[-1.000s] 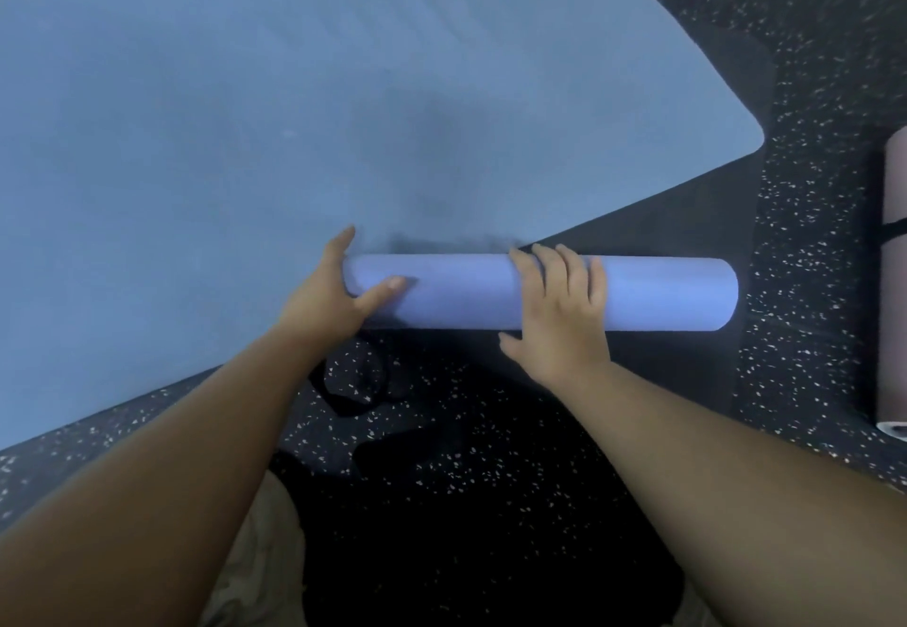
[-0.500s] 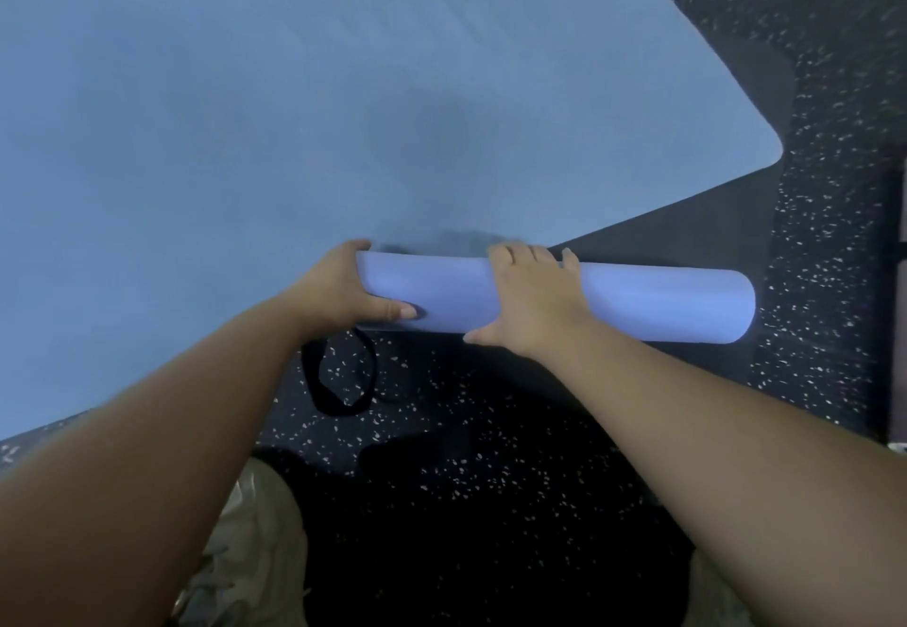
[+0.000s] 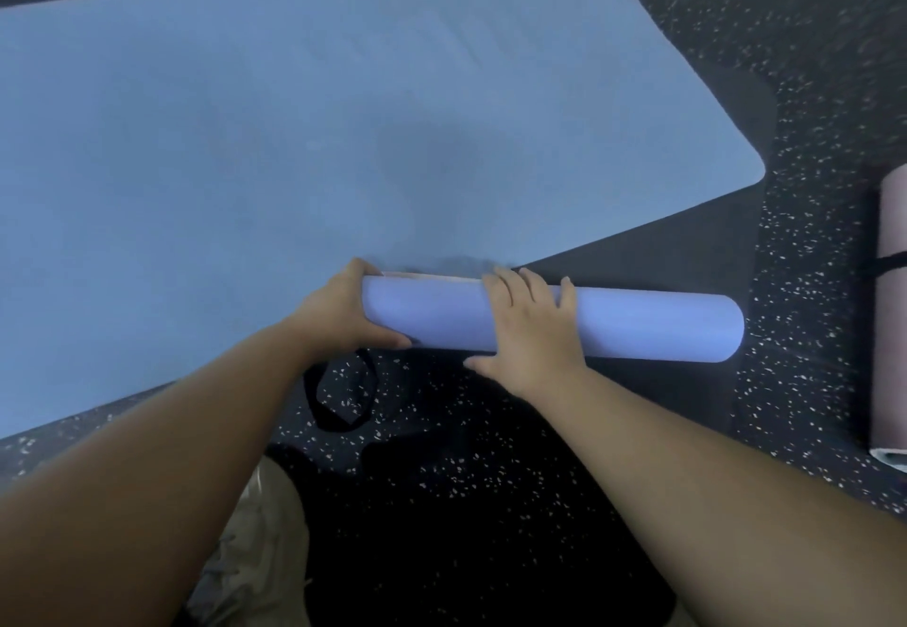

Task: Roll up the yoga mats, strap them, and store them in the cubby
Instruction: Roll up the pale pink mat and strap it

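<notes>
We see the rolled purple mat [image 3: 638,327] lying on the speckled floor [image 3: 491,430], at the near edge of the flat blue mat [image 3: 343,135] that spreads out beyond both hands. Our left hand [image 3: 338,317] grips the roll's left end, fingers over the far side and thumb curled along the near side. Our right hand [image 3: 530,332] lies over the middle of the roll, fingers draped across its top and thumb spread against the near side; most of the roll stretches on to the right of this hand.

Compared with half a second ago, the right hand's fingers reach a little further over the crest of the roll and are spread wider, while the left hand's hold looks much the same. The roll sits at about the same slight slant.

A black strap loop [image 3: 338,395] lies on the floor just below the left hand, partly under the roll's end. Well to the right of the right hand, a rolled pinkish mat [image 3: 891,322] with a dark band [image 3: 888,264] round it has come back into view at the frame's edge. A pale shoe [image 3: 255,543] shows beneath the left forearm.
</notes>
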{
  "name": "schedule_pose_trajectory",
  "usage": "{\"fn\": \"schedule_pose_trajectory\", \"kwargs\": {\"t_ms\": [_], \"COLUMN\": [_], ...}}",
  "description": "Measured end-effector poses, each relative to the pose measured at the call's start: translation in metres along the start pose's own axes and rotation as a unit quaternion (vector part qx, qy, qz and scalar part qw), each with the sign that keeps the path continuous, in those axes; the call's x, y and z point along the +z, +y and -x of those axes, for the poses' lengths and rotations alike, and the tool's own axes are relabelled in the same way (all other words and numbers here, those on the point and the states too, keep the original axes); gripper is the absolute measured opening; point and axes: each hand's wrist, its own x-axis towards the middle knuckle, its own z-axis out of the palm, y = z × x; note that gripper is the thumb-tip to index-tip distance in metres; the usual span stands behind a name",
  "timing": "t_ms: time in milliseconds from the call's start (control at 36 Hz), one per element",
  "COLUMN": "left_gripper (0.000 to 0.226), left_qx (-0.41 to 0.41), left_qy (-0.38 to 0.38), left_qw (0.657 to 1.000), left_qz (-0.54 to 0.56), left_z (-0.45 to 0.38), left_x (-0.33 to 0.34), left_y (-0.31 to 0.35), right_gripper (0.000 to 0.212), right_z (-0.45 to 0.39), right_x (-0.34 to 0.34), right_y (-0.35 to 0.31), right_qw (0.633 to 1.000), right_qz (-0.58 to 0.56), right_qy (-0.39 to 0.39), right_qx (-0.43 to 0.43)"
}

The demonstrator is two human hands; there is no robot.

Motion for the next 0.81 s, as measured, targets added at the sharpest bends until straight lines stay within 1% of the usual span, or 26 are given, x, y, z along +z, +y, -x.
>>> {"fn": "schedule_pose_trajectory", "kwargs": {"t_ms": [83, 111, 139, 167, 194, 222, 250, 278, 389, 500, 611, 694, 806], "left_gripper": [0.117, 0.119, 0.113, 0.099, 0.079, 0.064, 0.057, 0.057, 0.078, 0.083, 0.083, 0.082, 0.079], "left_qx": [-0.001, 0.002, 0.004, 0.013, 0.022, 0.026, 0.030, 0.035, 0.065, 0.105, 0.184, 0.227, 0.278], "left_qy": [0.016, 0.020, 0.023, 0.025, 0.027, 0.032, 0.040, 0.050, 0.087, 0.144, 0.177, 0.214, 0.254], "left_qw": [0.998, 0.998, 0.997, 0.997, 0.998, 0.998, 0.998, 0.998, 0.994, 0.982, 0.958, 0.927, 0.885], "left_qz": [0.055, 0.066, 0.071, 0.067, 0.057, 0.045, 0.035, 0.033, 0.001, -0.066, -0.134, -0.206, -0.272], "left_z": [0.001, 0.002, 0.003, 0.002, 0.003, 0.003, 0.005, 0.007, 0.021, 0.052, 0.097, 0.134, 0.181], "left_x": [0.005, 0.007, 0.008, 0.008, 0.008, 0.008, 0.008, 0.008, 0.003, -0.004, -0.012, -0.019, -0.024], "left_y": [-0.004, -0.003, -0.002, -0.002, -0.002, -0.002, -0.002, -0.001, 0.010, 0.048, 0.085, 0.100, 0.105], "right_gripper": [0.097, 0.096, 0.096, 0.096, 0.096, 0.097, 0.098, 0.099, 0.104, 0.111, 0.116, 0.121, 0.124], "right_z": [0.002, 0.002, 0.003, 0.004, 0.005, 0.007, 0.009, 0.012, 0.021, 0.029, 0.043, 0.064, 0.102], "right_x": [-0.001, -0.002, -0.003, -0.003, -0.004, -0.006, -0.007, -0.010, -0.030, -0.062, -0.097, -0.119, -0.142], "right_y": [0.000, 0.000, -0.001, -0.001, -0.001, -0.002, -0.003, -0.003, -0.004, -0.010, -0.018, -0.022, -0.032], "right_qw": [1.000, 1.000, 1.000, 1.000, 1.000, 1.000, 0.999, 0.999, 0.996, 0.992, 0.986, 0.983, 0.976], "right_qz": [-0.010, -0.012, -0.014, -0.016, -0.019, -0.022, -0.026, -0.031, -0.074, -0.122, -0.162, -0.173, -0.189], "right_qy": [-0.002, -0.003, -0.005, -0.006, -0.009, -0.014, -0.020, -0.025, -0.048, -0.039, 0.003, 0.031, 0.065], "right_qx": [0.002, 0.000, -0.001, -0.001, 0.000, 0.002, 0.004, 0.007, 0.012, -0.002, -0.024, -0.049, -0.089]}}
